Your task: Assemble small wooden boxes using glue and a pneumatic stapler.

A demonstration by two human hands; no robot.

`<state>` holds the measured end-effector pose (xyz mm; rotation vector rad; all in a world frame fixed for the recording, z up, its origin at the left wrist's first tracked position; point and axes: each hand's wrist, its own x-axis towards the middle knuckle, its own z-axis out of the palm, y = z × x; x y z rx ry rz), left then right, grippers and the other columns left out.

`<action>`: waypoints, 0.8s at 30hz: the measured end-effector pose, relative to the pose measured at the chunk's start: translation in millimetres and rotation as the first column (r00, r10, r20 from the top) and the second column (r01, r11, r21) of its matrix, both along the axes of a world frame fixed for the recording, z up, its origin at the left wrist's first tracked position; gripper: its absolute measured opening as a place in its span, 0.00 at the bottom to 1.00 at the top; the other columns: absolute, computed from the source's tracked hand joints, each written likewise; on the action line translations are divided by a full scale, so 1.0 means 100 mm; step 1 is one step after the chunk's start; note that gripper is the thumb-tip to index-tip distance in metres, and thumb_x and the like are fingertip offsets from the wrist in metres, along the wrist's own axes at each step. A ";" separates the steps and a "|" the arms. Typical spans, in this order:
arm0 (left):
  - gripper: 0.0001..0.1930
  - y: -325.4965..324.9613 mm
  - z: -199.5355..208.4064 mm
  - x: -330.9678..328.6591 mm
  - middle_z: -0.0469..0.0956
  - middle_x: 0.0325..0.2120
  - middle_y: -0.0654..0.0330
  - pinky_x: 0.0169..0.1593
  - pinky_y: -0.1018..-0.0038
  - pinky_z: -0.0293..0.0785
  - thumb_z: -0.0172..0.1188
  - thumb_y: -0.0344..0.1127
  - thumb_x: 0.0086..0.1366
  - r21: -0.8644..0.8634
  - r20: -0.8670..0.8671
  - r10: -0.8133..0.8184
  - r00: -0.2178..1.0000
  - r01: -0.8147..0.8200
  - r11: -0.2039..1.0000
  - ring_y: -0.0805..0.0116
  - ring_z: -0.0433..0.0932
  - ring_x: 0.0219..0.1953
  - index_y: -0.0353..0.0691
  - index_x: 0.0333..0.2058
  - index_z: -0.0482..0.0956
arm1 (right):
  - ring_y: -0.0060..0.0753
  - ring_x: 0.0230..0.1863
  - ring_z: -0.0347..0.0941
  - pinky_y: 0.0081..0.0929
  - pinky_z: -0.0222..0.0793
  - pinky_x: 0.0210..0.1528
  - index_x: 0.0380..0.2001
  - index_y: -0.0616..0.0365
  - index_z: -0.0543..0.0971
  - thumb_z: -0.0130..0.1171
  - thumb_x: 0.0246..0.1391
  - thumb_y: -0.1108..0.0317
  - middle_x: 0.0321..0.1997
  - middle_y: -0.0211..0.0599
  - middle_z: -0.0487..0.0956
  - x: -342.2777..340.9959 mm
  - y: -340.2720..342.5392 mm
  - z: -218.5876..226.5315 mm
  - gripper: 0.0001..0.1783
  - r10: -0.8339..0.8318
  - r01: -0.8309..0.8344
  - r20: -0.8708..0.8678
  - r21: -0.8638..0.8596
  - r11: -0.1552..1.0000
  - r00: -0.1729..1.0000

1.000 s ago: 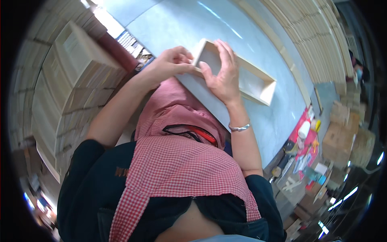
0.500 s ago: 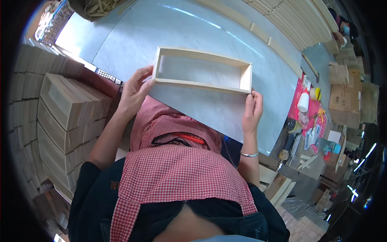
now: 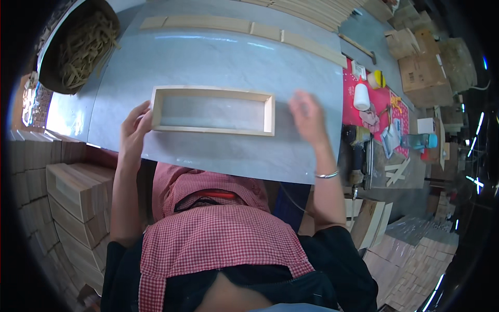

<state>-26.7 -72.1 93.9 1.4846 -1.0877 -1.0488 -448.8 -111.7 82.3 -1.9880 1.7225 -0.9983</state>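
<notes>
A shallow rectangular wooden frame [image 3: 213,130], pale and without a bottom, rests on the grey tabletop [image 3: 223,62] in front of me. My left hand [image 3: 136,126] grips its left end, thumb and fingers against the short side. Off the frame's right end, apart from it, my right hand [image 3: 309,117] hovers over the table. Motion blurs its fingers, which look loosely spread with nothing visible in them.
Wooden strips [image 3: 208,23] lie along the table's far side. A bin of wood shavings [image 3: 86,52] stands far left, above stacked wooden boxes [image 3: 78,190]. To the right, a red mat [image 3: 377,99] bears a white bottle [image 3: 361,97], tape and tools; a hammer [image 3: 358,48] lies beyond.
My right hand has let go of the frame and moved away from its right end. The frame now sits level, with my left hand still on it. My view has turned.
</notes>
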 end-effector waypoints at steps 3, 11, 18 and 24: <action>0.18 0.25 -0.05 0.28 0.79 0.36 0.58 0.49 0.76 0.71 0.62 0.33 0.67 0.034 -0.038 0.117 0.992 -0.116 0.993 0.71 0.76 0.39 0.33 0.54 0.78 | 0.49 0.50 0.75 0.41 0.71 0.55 0.52 0.62 0.76 0.64 0.56 0.58 0.51 0.50 0.78 -1.10 -0.36 0.02 0.25 -0.483 0.390 -0.302 -0.320 0.863 0.822; 0.13 0.57 -0.07 0.18 0.82 0.32 0.59 0.38 0.84 0.73 0.62 0.29 0.65 0.167 -0.185 0.285 0.940 -0.256 0.952 0.76 0.78 0.32 0.28 0.46 0.82 | 0.56 0.41 0.81 0.49 0.76 0.45 0.47 0.65 0.78 0.64 0.48 0.35 0.41 0.55 0.82 -2.42 -0.71 -0.18 0.41 -0.596 0.773 -0.546 0.164 0.612 0.588; 0.12 0.70 -0.17 0.14 0.79 0.30 0.61 0.35 0.85 0.70 0.60 0.28 0.67 0.154 -0.256 0.283 0.924 -0.250 0.956 0.78 0.72 0.28 0.28 0.46 0.83 | 0.36 0.32 0.77 0.28 0.75 0.30 0.52 0.63 0.73 0.64 0.57 0.53 0.36 0.47 0.80 -1.43 -0.47 0.66 0.28 -0.685 0.713 0.278 0.000 0.701 0.674; 0.11 0.51 -0.22 0.08 0.77 0.27 0.63 0.31 0.84 0.66 0.59 0.28 0.67 0.029 -0.203 0.221 0.954 -0.220 0.975 0.78 0.70 0.27 0.32 0.46 0.85 | 0.25 0.26 0.71 0.18 0.66 0.23 0.53 0.59 0.71 0.63 0.57 0.56 0.39 0.44 0.77 -0.04 0.05 0.63 0.26 -0.267 0.479 0.651 -0.169 0.862 0.711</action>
